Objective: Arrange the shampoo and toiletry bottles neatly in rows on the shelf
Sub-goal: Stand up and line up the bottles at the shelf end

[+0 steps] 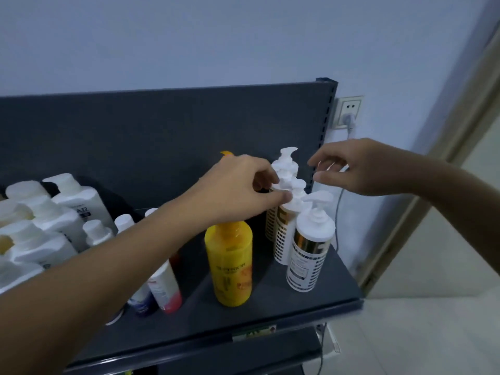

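So, only the head cam to go on: the left hand point(243, 185) is pinching the white pump head of a pump bottle point(284, 234) in the row of gold-and-white ones at the right end of the shelf point(311, 307). The right hand point(359, 169) hovers just past them, fingers loosely curled, holding nothing. A yellow bottle point(230, 263) stands beside the row. These look like stiff, smooth plastic, probably top-heavy, and the pump can swivel, so I'd grab the body instead.

Head view, single: worn high, angled forward and down, tilted, close over the dark shelf point(270, 301) against a wall point(216, 36).
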{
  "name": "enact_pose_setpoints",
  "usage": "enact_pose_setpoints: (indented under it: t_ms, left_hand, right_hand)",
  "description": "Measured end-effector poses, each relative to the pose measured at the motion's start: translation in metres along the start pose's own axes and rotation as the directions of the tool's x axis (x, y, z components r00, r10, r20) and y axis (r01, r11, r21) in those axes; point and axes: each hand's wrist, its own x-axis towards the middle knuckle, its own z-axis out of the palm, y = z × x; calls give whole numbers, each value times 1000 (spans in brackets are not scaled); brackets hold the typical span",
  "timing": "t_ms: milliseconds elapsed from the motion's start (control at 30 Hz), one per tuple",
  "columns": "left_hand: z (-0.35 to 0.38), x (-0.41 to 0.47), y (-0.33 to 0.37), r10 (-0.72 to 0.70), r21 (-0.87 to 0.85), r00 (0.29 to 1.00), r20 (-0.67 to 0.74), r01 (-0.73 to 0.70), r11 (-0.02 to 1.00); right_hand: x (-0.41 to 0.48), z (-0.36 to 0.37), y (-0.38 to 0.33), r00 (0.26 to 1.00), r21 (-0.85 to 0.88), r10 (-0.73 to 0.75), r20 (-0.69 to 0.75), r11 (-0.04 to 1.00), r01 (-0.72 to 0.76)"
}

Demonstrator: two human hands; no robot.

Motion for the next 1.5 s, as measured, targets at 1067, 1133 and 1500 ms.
enact_pose_setpoints:
  t_ms: [1067, 1133, 1500]
  left_hand:
    - [66, 88, -1, 59, 142, 998, 29, -62, 988]
    - [65, 87, -4, 55, 139, 997, 56, -62, 988]
    - [35, 132, -25, -54, 133, 995, 84, 43, 990]
  right_hand:
    - [-13, 84, 22, 996, 336, -58, -62, 939, 76]
    - [-11, 84, 23, 997, 344, -57, -54, 936, 72]
    - [39, 35, 65, 996, 263, 57, -67, 964, -37]
